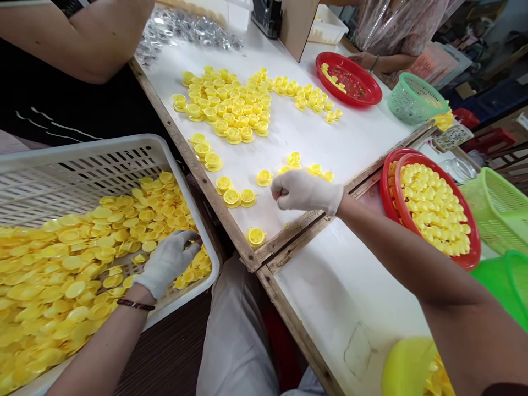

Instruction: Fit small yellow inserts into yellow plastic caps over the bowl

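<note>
My left hand [167, 263], in a white glove, reaches into a white slatted crate [124, 147] heaped with small yellow toy saucers [74, 264]. Its fingers curl together at the crate's right side; whatever they hold is hidden. Over the white table my gloved right hand [305, 191] is closed, fingertips tucked under, and I cannot make out anything in it. Close by on its left sits a yellow toy cup on a saucer [264, 177]. More toy cups [293, 158] lie just behind it, partly covered by the hand. A single cup and saucer [256, 236] stands at the table's corner.
Many cup-and-saucer sets [231, 104] cluster farther back. A red tray [348, 80] and green basket [416, 98] stand at the far right, beside a co-worker's hand [363, 59]. Stacked red trays [474, 242] hold yellow cups. Wooden strips [297, 234] edge the table.
</note>
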A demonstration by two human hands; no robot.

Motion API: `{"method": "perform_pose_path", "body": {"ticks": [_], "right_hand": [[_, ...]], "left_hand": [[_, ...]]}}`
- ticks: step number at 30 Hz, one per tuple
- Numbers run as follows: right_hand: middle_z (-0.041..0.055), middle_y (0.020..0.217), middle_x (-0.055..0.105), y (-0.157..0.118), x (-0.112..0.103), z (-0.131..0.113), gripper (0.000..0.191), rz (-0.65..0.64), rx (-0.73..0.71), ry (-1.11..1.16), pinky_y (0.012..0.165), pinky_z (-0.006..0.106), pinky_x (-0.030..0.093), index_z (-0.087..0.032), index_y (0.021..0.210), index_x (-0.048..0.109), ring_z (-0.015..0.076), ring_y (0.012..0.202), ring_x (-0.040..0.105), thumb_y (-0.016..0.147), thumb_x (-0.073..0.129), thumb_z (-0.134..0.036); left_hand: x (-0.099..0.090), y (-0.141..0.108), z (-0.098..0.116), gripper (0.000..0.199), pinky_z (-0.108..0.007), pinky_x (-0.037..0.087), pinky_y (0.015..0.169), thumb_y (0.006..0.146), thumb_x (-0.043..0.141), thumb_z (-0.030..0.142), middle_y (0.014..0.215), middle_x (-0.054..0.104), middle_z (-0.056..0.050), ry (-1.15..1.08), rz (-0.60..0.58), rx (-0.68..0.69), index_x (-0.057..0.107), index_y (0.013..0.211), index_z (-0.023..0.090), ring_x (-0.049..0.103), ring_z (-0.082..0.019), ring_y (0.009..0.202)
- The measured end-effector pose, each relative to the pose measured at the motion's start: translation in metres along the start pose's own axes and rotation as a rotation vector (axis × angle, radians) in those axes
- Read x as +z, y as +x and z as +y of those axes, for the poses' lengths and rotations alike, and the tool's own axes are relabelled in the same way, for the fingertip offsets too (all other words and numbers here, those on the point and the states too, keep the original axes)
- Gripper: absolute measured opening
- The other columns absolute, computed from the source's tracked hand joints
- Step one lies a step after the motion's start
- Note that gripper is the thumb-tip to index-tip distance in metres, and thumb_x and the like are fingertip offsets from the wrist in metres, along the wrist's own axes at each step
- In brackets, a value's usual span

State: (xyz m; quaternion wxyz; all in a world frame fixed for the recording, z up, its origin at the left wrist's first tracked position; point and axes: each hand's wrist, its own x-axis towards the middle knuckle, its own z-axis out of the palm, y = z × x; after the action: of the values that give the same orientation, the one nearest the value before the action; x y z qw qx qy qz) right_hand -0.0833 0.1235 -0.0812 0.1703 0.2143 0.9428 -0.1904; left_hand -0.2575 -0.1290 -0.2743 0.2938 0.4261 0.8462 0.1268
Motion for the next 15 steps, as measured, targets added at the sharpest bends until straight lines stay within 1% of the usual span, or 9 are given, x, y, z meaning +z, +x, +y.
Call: {"method": "perform_pose_path", "body": {"ticks": [2, 4, 6, 8, 11, 12, 13, 15], "right_hand": [[0.0005, 0.073, 0.066, 0.013, -0.010, 0.004, 0.022, 0.146, -0.029, 0.078, 0.061, 0.025, 0.038, -0.013, 0.086, 0.072, 0.0119, 0.066, 0.055, 0.070, 0.059, -0.011], [0.0004, 0.073, 0.065, 0.028, -0.017, 0.008, 0.021, 0.235, -0.058, 0.126, 0.062, 0.025, 0.038, -0.012, 0.086, 0.072, 0.0114, 0.066, 0.053, 0.069, 0.058, -0.010], [0.0013, 0.074, 0.065, 0.041, -0.018, 0.012, 0.021, 0.258, -0.080, 0.171, 0.064, 0.026, 0.039, -0.011, 0.086, 0.073, 0.0115, 0.067, 0.053, 0.070, 0.059, -0.010], [0.0022, 0.076, 0.067, 0.045, -0.017, 0.017, 0.018, 0.265, -0.091, 0.217, 0.066, 0.027, 0.041, -0.011, 0.086, 0.074, 0.0120, 0.069, 0.055, 0.074, 0.060, -0.013], [0.0037, 0.080, 0.069, 0.033, -0.016, 0.021, 0.018, 0.303, -0.058, 0.225, 0.069, 0.027, 0.043, -0.011, 0.090, 0.075, 0.0132, 0.071, 0.058, 0.081, 0.060, -0.017], [0.0040, 0.080, 0.070, 0.026, -0.017, 0.020, 0.019, 0.285, -0.031, 0.199, 0.069, 0.027, 0.043, -0.011, 0.091, 0.076, 0.0137, 0.072, 0.059, 0.082, 0.060, -0.016], [0.0040, 0.080, 0.071, 0.019, -0.018, 0.019, 0.018, 0.233, 0.000, 0.155, 0.069, 0.027, 0.043, -0.012, 0.091, 0.076, 0.0142, 0.072, 0.060, 0.082, 0.061, -0.016], [0.0042, 0.077, 0.071, 0.006, -0.019, 0.014, 0.014, 0.049, 0.067, 0.022, 0.065, 0.028, 0.042, -0.014, 0.088, 0.078, 0.0156, 0.071, 0.061, 0.082, 0.065, -0.018]], "left_hand": [[-0.001, 0.000, 0.002, 0.046, -0.043, 0.047, 0.100, 0.092, 0.042, 0.036, 0.121, 0.066, -0.019, 0.005, -0.008, -0.003, 0.067, 0.120, 0.007, 0.063, -0.032, 0.111], [-0.003, -0.001, 0.003, 0.046, -0.042, 0.047, 0.101, 0.093, 0.041, 0.034, 0.120, 0.067, -0.019, 0.014, -0.016, -0.002, 0.067, 0.119, 0.007, 0.063, -0.032, 0.113], [-0.004, -0.001, 0.004, 0.045, -0.042, 0.046, 0.102, 0.093, 0.041, 0.034, 0.119, 0.068, -0.019, 0.022, -0.016, 0.000, 0.068, 0.118, 0.008, 0.063, -0.032, 0.114], [-0.004, -0.001, 0.004, 0.045, -0.041, 0.047, 0.102, 0.092, 0.041, 0.034, 0.119, 0.069, -0.018, 0.025, -0.006, 0.006, 0.068, 0.117, 0.008, 0.064, -0.031, 0.113], [-0.001, -0.001, 0.001, 0.045, -0.041, 0.049, 0.098, 0.091, 0.042, 0.036, 0.116, 0.070, -0.017, 0.027, 0.025, 0.015, 0.069, 0.116, 0.009, 0.065, -0.031, 0.109], [0.001, 0.000, 0.000, 0.045, -0.040, 0.050, 0.097, 0.090, 0.042, 0.036, 0.115, 0.070, -0.017, 0.031, 0.036, 0.015, 0.069, 0.115, 0.010, 0.066, -0.031, 0.108], [0.002, 0.000, -0.001, 0.045, -0.040, 0.051, 0.095, 0.089, 0.042, 0.036, 0.114, 0.071, -0.016, 0.035, 0.043, 0.017, 0.069, 0.114, 0.011, 0.066, -0.031, 0.107], [0.005, 0.002, -0.003, 0.046, -0.040, 0.051, 0.094, 0.088, 0.041, 0.038, 0.112, 0.071, -0.015, 0.039, 0.046, 0.025, 0.070, 0.112, 0.012, 0.067, -0.031, 0.105]]}}
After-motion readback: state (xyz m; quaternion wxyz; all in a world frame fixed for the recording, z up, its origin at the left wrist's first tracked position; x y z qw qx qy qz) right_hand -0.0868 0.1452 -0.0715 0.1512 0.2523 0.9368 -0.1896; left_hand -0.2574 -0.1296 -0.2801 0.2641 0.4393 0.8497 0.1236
